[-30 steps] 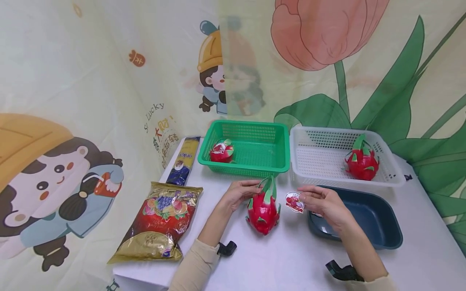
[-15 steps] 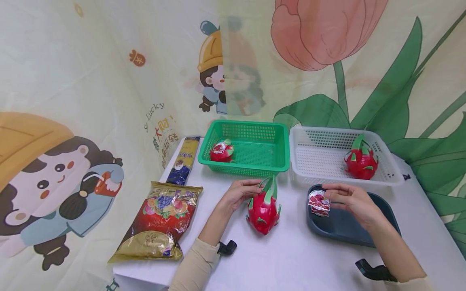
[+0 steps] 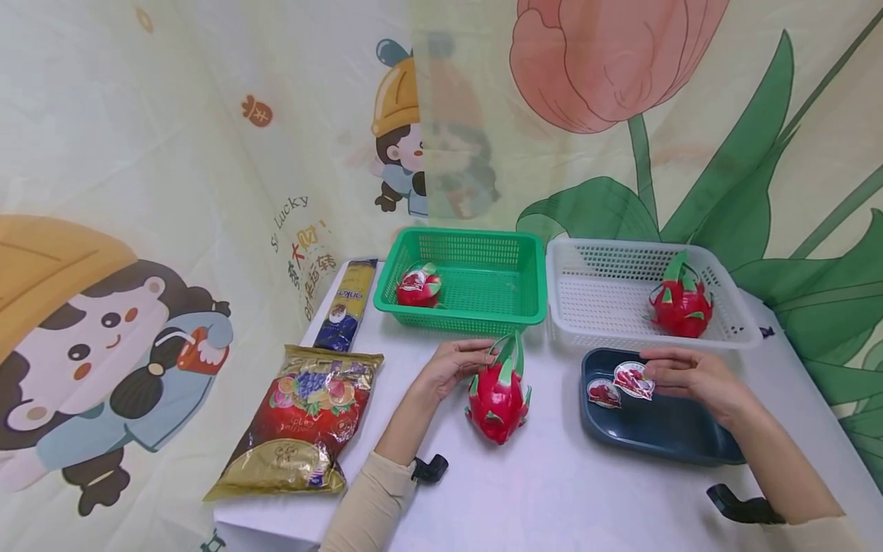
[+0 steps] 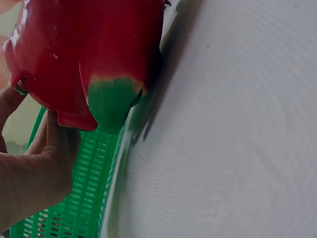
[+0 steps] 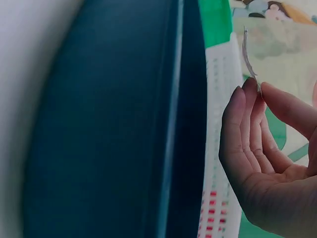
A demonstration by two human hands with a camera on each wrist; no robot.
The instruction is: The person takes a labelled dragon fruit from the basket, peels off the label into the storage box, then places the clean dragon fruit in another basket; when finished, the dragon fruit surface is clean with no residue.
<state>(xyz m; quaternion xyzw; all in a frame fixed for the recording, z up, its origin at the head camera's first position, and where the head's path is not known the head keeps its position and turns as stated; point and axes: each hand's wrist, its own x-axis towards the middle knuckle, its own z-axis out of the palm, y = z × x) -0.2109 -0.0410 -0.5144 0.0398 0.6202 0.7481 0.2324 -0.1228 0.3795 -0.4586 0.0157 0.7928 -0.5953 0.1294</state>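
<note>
My left hand holds a red dragon fruit by its upper left side, near the green leaves, on the white table. In the left wrist view the fingers lie at the fruit's edge and are partly hidden behind it. Above the dark blue tray, my right hand pinches a round dragon fruit sticker between thumb and fingertips. The right wrist view shows that sticker edge-on. A second sticker is in the tray's left part.
Behind the hands stand a green basket with a stickered dragon fruit and a white basket with another dragon fruit. A candy bag and a blue-gold packet lie on the left.
My right hand has moved right, from beside the dragon fruit to above the tray, carrying the sticker. The tray's other sticker now shows more fully. The left hand stays on the fruit.
</note>
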